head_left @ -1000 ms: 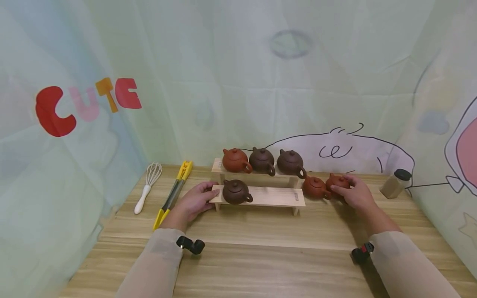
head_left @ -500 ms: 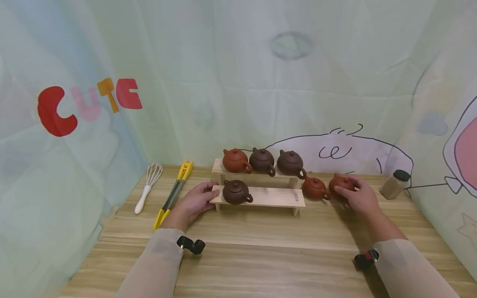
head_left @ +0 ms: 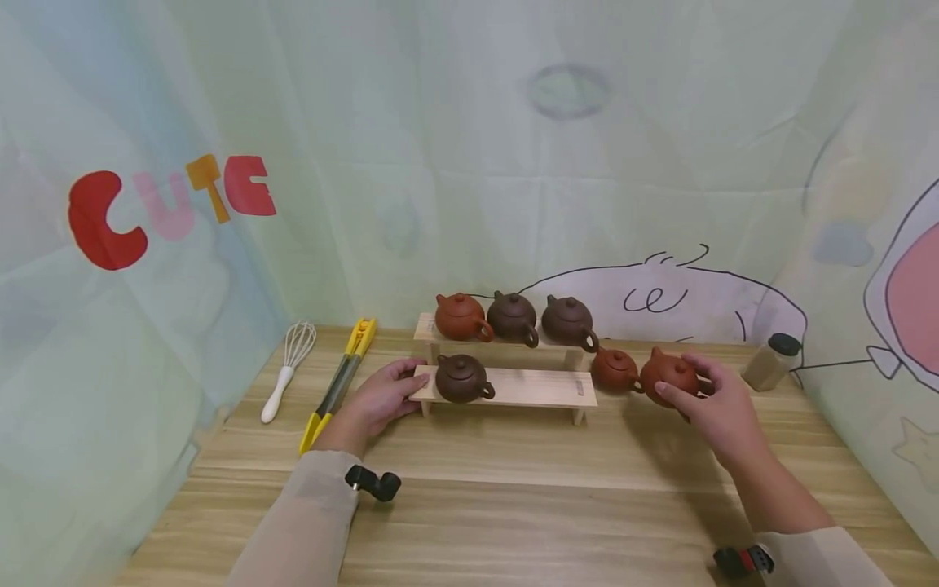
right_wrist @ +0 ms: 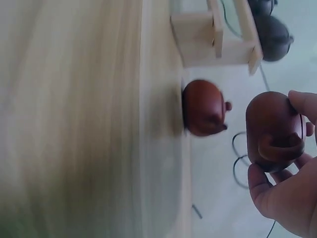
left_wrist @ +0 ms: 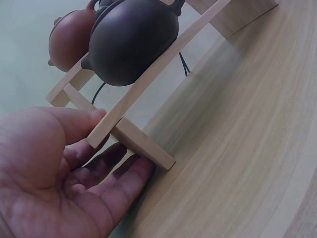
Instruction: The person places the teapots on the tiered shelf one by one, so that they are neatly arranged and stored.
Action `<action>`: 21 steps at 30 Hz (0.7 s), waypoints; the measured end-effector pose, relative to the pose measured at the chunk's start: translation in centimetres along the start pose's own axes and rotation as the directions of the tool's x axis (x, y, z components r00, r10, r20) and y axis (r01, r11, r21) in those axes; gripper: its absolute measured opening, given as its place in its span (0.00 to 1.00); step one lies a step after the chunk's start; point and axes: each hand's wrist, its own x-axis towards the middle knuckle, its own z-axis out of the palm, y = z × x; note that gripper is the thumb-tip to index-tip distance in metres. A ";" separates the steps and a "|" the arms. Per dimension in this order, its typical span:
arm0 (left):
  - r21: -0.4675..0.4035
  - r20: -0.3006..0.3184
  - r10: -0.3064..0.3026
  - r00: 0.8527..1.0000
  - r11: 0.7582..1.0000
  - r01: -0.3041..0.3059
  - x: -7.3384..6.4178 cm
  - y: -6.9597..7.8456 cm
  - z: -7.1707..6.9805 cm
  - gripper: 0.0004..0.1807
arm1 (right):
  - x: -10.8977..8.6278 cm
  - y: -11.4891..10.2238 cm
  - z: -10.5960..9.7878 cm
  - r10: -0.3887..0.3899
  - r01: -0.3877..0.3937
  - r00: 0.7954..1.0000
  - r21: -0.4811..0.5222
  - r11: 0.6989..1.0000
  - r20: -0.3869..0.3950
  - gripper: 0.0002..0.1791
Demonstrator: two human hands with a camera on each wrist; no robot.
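My right hand (head_left: 726,412) grips a reddish-brown clay teapot (head_left: 669,378) between thumb and fingers, lifted off the table, as the right wrist view shows. Just left of it, a second red teapot (head_left: 614,371) sits on the table. With thumb on top and fingers beneath, my left hand (head_left: 385,397) pinches the left end of the low wooden stand (head_left: 539,386). A dark brown teapot (head_left: 462,378) rests on that stand's left part. On the higher stand (head_left: 425,328) behind are a red teapot (head_left: 460,316) and two dark ones (head_left: 512,318).
At the left lie a white-handled whisk (head_left: 288,371) and yellow-and-grey tongs (head_left: 339,387). A jar with a black lid (head_left: 772,363) stands at the back right. A printed curtain (head_left: 381,204) hangs behind the wooden table (head_left: 513,522).
My right hand has raised the red teapot from the table and brought it slightly right and nearer. The left hand stays on the low stand's end.
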 end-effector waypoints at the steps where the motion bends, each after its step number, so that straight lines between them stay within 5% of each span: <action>1: 0.001 0.000 0.001 1.000 1.000 -0.001 0.0 0.0 0.0 0.30 | -0.4 -0.3 0.1 0.002 -0.002 1.000 0.006 1.000 0.011 0.49; 21: 0.002 -0.006 -0.001 1.000 1.000 0.001 -0.1 0.1 0.0 0.30 | -4.2 -4.8 7.1 -0.038 0.020 0.980 0.093 0.995 0.196 0.42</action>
